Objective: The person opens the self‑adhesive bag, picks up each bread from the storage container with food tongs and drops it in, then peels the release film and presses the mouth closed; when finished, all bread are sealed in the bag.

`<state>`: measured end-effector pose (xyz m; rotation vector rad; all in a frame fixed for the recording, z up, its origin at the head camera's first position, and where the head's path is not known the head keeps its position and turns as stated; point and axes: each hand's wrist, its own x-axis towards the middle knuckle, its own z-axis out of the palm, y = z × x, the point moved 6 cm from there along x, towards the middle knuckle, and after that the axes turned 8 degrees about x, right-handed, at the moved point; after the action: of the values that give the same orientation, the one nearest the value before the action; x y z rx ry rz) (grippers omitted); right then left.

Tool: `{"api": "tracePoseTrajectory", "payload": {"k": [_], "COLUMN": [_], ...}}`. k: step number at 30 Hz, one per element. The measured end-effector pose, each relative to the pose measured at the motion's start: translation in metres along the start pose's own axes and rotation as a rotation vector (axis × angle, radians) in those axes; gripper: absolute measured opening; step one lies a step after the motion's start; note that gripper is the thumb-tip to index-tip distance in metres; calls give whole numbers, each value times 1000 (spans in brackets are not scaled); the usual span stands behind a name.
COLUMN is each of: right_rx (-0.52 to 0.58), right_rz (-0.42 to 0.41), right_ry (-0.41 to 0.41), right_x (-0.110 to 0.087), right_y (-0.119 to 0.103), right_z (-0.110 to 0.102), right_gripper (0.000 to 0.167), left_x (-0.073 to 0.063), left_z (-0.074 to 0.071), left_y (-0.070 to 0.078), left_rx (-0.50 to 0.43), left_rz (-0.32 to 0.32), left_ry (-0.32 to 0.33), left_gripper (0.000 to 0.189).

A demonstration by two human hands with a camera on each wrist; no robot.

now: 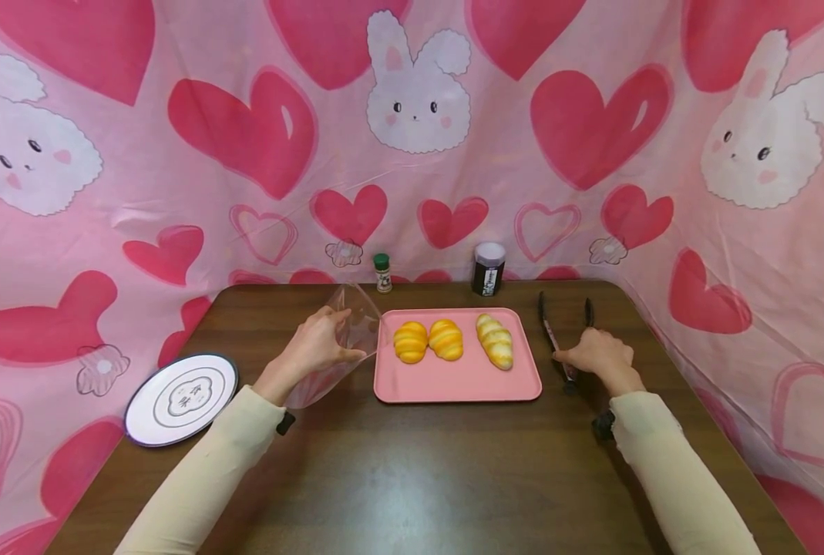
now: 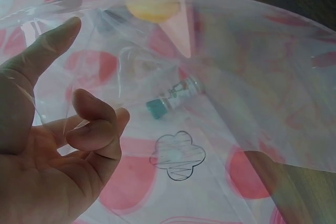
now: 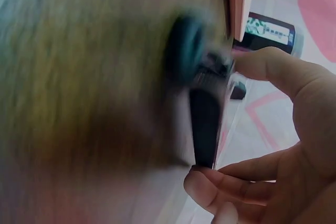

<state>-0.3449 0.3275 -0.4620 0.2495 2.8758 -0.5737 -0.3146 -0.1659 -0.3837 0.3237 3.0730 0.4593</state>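
My left hand [image 1: 321, 339] is at the mouth of a clear plastic bag [image 1: 363, 324], left of the pink tray [image 1: 453, 391]. In the left wrist view the bag's film [image 2: 252, 77] spreads around the hand; the thumb stands apart from loosely bent fingers [image 2: 94, 135]. Right of the tray, my right hand [image 1: 602, 358] grips black-tipped tongs [image 1: 550, 331] between thumb and fingers, their arms spread apart. The right wrist view shows a dark tongs handle [image 3: 206, 124] between thumb and fingertips. Two golden bread rolls [image 1: 410, 342] and a paler long roll [image 1: 495, 341] lie on the tray.
A white oval plate [image 1: 155, 412] with dark characters lies at the table's left edge. Along the back stand a green-capped shaker [image 1: 382, 274] and a black jar [image 1: 488, 270] with a pale lid. Pink patterned cloth [image 1: 418, 177] hangs around the brown table [image 1: 439, 478].
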Motion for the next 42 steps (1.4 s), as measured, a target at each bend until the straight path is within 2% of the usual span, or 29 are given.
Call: {"api": "tracePoseTrajectory", "payload": {"k": [2,5,8,11,14,21,27,34,42], "right_rx": [-1,1,3,4,11,42,43,60,89], "right_rz": [-2,-3,-14,-22,-31,-76,-58,-65,-84], "right_ry": [-15,-29,-13,6,1,28,13,17,6], "right_x": [-1,-2,-2,-1,1,3,4,4,-1], "right_y": [2,6,8,10,12,19,22,21,21], "right_z": [-1,-2,-4,-5,-5,-4,-3,-6,-12], "right_gripper": [84,91,100,101,97,75,81,71,84], "left_x": [0,0,1,2,2,2,1,2,2], "left_z": [0,0,1,1,1,1,2,4,5], "left_y": [0,0,-1,-1,-1,0,-1,-1,-1], "left_rx": [3,1,-9,-18,-21,-13,-8,-28,-18], "left_rz": [-6,-9,-17,-22,-20,-18,-17,-22,-40], "left_ry": [-1,-5,-11,-15,-18,-20,-20,-29,-33], "left_gripper": [95,95,96,96,96,96,94,94,94]}}
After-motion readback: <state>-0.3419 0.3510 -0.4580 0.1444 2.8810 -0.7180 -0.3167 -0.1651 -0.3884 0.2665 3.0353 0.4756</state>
